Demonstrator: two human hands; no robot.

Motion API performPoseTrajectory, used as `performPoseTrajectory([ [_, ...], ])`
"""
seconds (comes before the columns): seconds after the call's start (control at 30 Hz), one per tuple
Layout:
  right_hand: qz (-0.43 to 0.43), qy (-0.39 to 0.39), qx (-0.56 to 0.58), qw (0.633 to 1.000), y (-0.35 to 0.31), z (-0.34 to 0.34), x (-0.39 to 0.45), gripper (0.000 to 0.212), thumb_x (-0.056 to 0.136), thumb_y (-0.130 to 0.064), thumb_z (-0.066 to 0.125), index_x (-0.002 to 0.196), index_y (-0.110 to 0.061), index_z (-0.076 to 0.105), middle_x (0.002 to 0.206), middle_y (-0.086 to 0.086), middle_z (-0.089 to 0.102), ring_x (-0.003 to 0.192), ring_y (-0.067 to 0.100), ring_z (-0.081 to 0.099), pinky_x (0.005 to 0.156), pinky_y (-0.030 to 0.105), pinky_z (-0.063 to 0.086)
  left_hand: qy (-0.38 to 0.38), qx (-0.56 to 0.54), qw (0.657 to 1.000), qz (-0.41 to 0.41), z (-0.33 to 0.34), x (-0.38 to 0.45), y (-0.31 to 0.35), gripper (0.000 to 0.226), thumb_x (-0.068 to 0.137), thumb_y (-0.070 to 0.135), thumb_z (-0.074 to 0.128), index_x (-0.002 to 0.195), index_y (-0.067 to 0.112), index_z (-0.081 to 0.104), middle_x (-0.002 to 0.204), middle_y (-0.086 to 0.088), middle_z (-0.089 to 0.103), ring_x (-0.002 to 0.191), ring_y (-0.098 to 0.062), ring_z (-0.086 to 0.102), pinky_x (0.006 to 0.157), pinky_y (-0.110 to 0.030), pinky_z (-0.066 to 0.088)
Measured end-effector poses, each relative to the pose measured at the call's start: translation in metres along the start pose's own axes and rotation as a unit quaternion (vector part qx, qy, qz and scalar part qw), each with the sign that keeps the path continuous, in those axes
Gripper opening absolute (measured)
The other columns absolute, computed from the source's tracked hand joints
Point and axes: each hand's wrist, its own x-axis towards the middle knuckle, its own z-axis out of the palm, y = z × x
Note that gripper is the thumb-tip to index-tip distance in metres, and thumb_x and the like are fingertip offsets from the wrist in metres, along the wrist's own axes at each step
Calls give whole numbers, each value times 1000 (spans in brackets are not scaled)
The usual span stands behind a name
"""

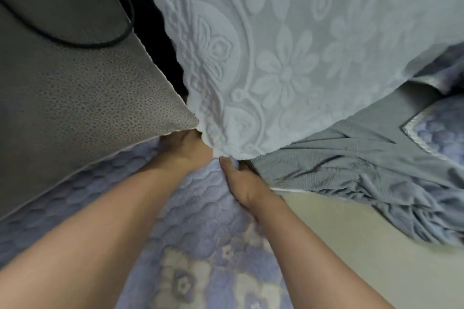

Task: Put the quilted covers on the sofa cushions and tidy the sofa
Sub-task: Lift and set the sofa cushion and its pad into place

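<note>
A lavender quilted cover (pixel 200 246) with pale flowers lies under both my forearms. My left hand (pixel 185 150) reaches into the corner where a grey speckled cushion (pixel 88 98) meets a pale blue embossed floral cover (pixel 288 57). Its fingers are hidden under that fabric. My right hand (pixel 241 180) sits just to the right and pinches a raised fold of the quilted cover, thumb on top, at the tip of the floral cover.
A black cable (pixel 75 42) loops across the grey cushion. Crumpled grey-blue cloth (pixel 364 165) spreads to the right, above the beige floor (pixel 351 246). Another quilted piece with silver trim (pixel 442 138) shows at the right edge. A dark gap (pixel 160 40) runs between cushion and floral cover.
</note>
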Motion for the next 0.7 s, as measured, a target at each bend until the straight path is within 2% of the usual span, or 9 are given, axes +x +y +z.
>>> performPoseTrajectory([
  [0.07,-41,109,-199,973,12,22,-18,81,87,-62,0,149,-16,26,143,22,42,125,36,49,102,44,41,111,41,992,46,17,-25,-9,54,100,39,31,145,15,47,152,-11,43,138,-34,37,118,-44,24],
  [0.1,-40,139,-249,958,22,33,-27,88,83,-66,0,148,-13,26,139,22,45,123,36,50,101,44,42,166,53,984,35,34,-37,-16,57,98,41,29,147,16,47,154,-10,42,141,-35,33,120,-47,18],
  [0.17,-24,142,-249,958,27,41,-25,99,78,-78,5,150,-13,26,139,20,45,123,37,49,103,46,40,215,57,975,-5,60,-55,-25,62,98,45,30,153,18,38,159,-7,35,148,-35,23,122,-51,9],
  [0.23,-26,92,-214,972,24,27,-5,101,78,-87,10,153,-21,28,146,19,42,126,39,47,103,45,37,232,56,971,-17,64,-48,-22,65,98,48,30,156,19,32,161,-8,31,150,-35,18,122,-55,9],
  [0.3,2,25,-111,994,14,6,6,98,81,-86,27,154,-19,29,153,13,39,135,33,44,108,40,34,226,67,972,-25,68,-38,-23,67,98,50,27,158,20,26,164,-8,24,151,-35,14,122,-56,7],
  [0.37,8,9,-53,999,12,-3,4,95,86,-80,36,153,-15,26,153,11,39,137,30,42,110,38,32,196,67,978,-32,74,-32,-23,68,97,53,19,160,25,15,167,-4,12,153,-32,4,122,-55,2],
  [0.5,-38,52,-151,986,40,9,-48,86,90,-74,36,155,-22,14,153,20,34,137,37,39,112,45,32,112,71,987,-92,52,-31,-22,65,100,54,12,159,33,-4,167,7,-13,153,-25,-15,122,-51,-7],
  [0.6,-20,46,-189,981,142,-2,-127,89,89,-75,34,158,-29,-1,157,17,27,142,34,33,116,44,29,61,64,990,-112,44,-71,4,64,102,49,17,160,26,2,167,2,-15,152,-32,-17,122,-55,-6],
  [0.7,18,53,-214,975,269,-24,-235,85,89,-77,29,157,-32,5,161,2,26,146,20,29,119,36,25,50,-7,998,-47,93,-173,56,62,101,46,31,159,37,12,167,-3,-16,151,-37,-17,117,-65,-4],
])
